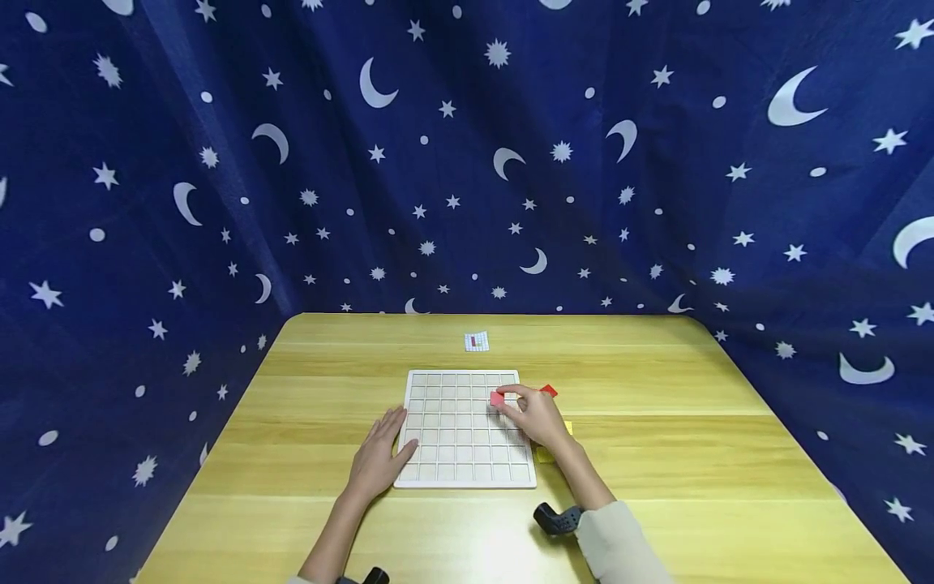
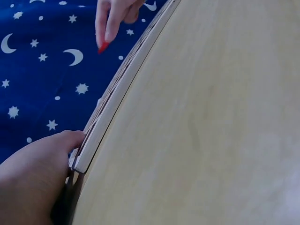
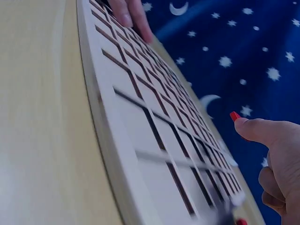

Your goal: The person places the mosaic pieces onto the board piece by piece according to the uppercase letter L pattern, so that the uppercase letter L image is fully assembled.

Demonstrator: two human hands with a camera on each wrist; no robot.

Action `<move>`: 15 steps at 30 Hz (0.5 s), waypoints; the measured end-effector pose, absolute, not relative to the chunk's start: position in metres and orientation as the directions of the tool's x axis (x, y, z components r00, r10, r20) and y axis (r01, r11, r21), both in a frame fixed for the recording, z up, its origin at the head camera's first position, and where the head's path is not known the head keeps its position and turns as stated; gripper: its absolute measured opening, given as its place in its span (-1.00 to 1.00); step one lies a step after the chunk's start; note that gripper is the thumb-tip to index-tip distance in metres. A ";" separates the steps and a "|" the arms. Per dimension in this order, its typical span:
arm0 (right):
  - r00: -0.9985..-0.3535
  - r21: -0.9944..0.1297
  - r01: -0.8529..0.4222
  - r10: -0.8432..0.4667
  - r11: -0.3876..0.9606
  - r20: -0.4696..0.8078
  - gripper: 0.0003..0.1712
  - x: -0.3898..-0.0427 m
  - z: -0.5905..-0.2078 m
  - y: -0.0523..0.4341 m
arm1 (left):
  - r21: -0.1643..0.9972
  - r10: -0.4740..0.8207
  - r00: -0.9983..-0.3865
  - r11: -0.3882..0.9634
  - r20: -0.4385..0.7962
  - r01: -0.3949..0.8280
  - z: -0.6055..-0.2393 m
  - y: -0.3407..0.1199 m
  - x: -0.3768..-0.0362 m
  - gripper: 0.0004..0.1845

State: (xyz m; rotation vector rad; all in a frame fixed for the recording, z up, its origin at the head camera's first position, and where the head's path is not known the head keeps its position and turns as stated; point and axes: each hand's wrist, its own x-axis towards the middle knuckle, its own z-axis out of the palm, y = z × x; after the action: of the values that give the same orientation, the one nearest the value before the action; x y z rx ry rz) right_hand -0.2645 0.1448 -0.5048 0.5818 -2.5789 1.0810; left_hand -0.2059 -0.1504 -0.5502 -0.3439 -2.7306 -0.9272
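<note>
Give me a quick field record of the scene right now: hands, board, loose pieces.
left hand: flat, resting on the board's left edge
right hand: pinches a red tile over the board's upper right cells
board: white grid, on the table
loose pieces: second red tile and yellow tile right of the board
card: beyond the board
</note>
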 end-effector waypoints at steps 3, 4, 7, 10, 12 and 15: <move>-0.885 -0.631 -0.460 -0.270 0.625 0.378 -0.72 -0.271 -0.506 0.129 | 0.556 0.147 -0.944 0.777 0.294 0.294 -0.551 -0.151 -0.206 -0.33; -0.885 -0.629 -0.461 -0.276 0.626 0.374 -0.72 -0.274 -0.506 0.124 | 0.554 0.149 -0.944 0.779 0.293 0.295 -0.552 -0.151 -0.206 -0.33; -0.883 -0.626 -0.466 -0.293 0.625 0.366 -0.72 -0.281 -0.506 0.110 | 0.547 0.157 -0.942 0.781 0.296 0.302 -0.553 -0.152 -0.207 -0.32; -0.878 -0.605 -0.475 -0.303 0.638 0.370 -0.71 -0.287 -0.507 0.099 | 0.547 0.163 -0.943 0.780 0.291 0.304 -0.553 -0.152 -0.207 -0.33; -0.875 -0.588 -0.480 -0.306 0.651 0.375 -0.69 -0.291 -0.508 0.092 | 0.547 0.166 -0.943 0.780 0.288 0.304 -0.554 -0.152 -0.207 -0.33; -0.872 -0.565 -0.485 -0.315 0.668 0.376 -0.66 -0.295 -0.510 0.082 | 0.538 0.167 -0.943 0.786 0.289 0.304 -0.555 -0.153 -0.207 -0.34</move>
State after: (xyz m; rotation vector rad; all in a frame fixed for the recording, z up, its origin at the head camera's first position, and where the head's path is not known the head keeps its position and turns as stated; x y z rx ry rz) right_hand -0.2952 0.0822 -0.5104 0.6442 -2.6378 0.9988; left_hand -0.2067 -0.1530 -0.5546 -0.3683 -2.7508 -0.8863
